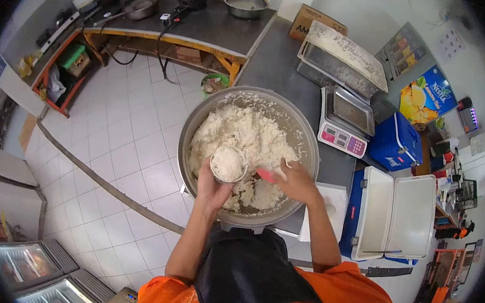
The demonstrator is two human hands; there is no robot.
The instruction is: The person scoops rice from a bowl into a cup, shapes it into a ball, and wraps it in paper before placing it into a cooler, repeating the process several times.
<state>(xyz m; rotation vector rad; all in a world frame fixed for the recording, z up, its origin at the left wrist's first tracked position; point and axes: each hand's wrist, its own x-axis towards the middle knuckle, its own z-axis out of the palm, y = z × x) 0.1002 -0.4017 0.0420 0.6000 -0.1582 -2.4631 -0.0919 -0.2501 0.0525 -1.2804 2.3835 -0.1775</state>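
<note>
A large round metal pot [310, 140] holds a heap of white rice [252, 128]. Over its near left part, my left hand [212, 186] is wrapped round a small round bowl [228, 164] filled with rice. On the right side of the pot, my right hand [297, 181] is closed on a red utensil [266, 175], whose tip points left toward the bowl. Some of the utensil is hidden by my fingers. The bowl and the utensil are a short way apart above the rice.
Right of the pot stand a digital scale [341, 138], metal trays [340, 58], a closed blue cooler [395, 141] and an open cooler [367, 216]. A metal basin [246, 6] sits on the dark counter [210, 31] ahead. Tiled floor [112, 162] lies left.
</note>
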